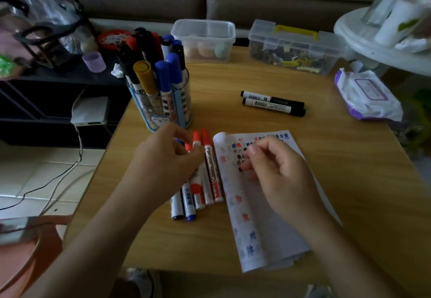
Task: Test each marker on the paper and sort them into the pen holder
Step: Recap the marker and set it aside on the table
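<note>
Left grip is down on the row of markers at the near middle of the counter, fingers pinching a red marker. Right grip hangs curled over the scribbled paper just right of the row. Holding anything? Cannot tell. The pen holder stands far left, stuffed with markers, and two black markers lie far right.

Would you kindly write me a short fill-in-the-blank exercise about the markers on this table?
1. The two markers lying apart from the rest have ___ caps.
2. In the pen holder, only one marker has a ___ cap.
3. The left hand pinches a marker with a ___ cap.
4. The right hand is over the scribbled ___.
Missing words: black; yellow; red; paper.
</note>
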